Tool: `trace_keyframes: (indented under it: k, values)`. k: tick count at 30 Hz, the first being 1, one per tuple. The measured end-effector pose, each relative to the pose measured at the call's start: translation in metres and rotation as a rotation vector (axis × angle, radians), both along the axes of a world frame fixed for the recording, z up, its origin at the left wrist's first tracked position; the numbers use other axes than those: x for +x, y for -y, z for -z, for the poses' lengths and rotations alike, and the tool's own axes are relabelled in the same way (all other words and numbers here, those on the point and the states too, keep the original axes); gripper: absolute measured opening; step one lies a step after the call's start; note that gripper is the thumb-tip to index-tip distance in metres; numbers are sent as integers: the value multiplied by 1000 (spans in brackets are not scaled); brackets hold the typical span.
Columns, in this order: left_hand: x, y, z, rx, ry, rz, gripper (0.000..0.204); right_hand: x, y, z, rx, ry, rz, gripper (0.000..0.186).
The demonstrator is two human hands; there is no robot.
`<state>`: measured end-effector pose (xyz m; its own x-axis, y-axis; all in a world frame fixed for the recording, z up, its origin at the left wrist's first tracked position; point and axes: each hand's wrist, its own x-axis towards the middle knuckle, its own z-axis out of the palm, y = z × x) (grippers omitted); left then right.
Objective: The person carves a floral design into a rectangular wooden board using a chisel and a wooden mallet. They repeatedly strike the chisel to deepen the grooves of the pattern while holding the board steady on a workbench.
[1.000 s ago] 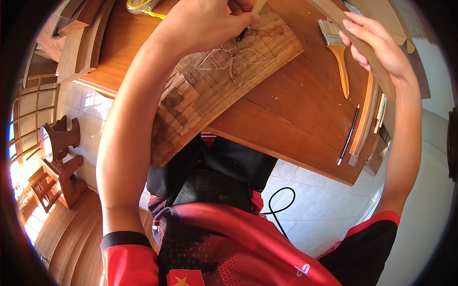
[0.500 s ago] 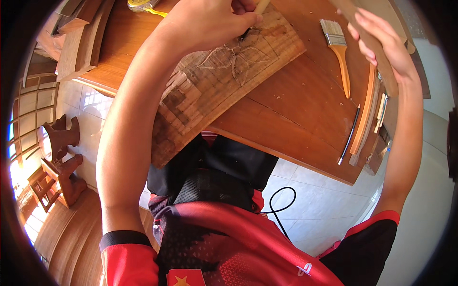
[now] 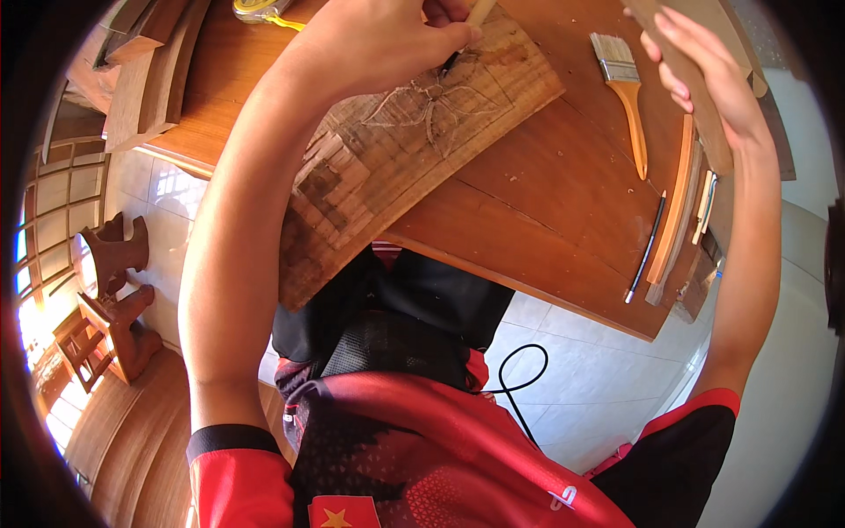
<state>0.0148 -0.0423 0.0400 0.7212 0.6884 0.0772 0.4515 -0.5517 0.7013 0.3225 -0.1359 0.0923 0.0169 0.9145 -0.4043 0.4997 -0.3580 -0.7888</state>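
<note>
A carved wooden board (image 3: 475,123) lies aslant on the table, its lower left end jutting past the edge. Flower-like outlines are cut in its upper part, and blocky chipped patches mark the lower part. My left hand (image 3: 387,40) is closed round a chisel (image 3: 480,12) with a pale wooden handle; the dark blade meets the board near the outlines. Part of that grip is cut off by the top of the picture. At the upper right, my right hand (image 3: 731,92) grips a long flat wooden bar (image 3: 691,84), raised and apart from the chisel.
A flat paintbrush (image 3: 623,92) lies on the brown table (image 3: 519,238). Right of it are a pencil (image 3: 647,246), wooden strips (image 3: 673,211) and small tools (image 3: 704,207). A yellow tape measure (image 3: 261,9) and stacked wood pieces (image 3: 154,84) are at the upper left.
The wooden bar in my right hand has shifted slightly to the right. My left hand, the chisel and the board look almost unmoved.
</note>
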Motion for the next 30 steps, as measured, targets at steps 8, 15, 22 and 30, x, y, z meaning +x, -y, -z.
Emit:
trace_keyframes:
  k: [8, 15, 22, 30]
  values:
    - [4, -9, -4, -145, -125, -38, 29, 11, -1, -1, -102, -12, -6, 57]
    - [5, -9, -1, -135, -87, -39, 30, -4, 0, 0, 2, 122, 54, 71]
    - [5, -10, -4, -139, -171, -47, 30, -15, -1, 3, 29, 99, 113, 64]
    - [5, 0, -8, -136, -115, -75, 30, -33, -11, -7, 26, 0, 163, 24]
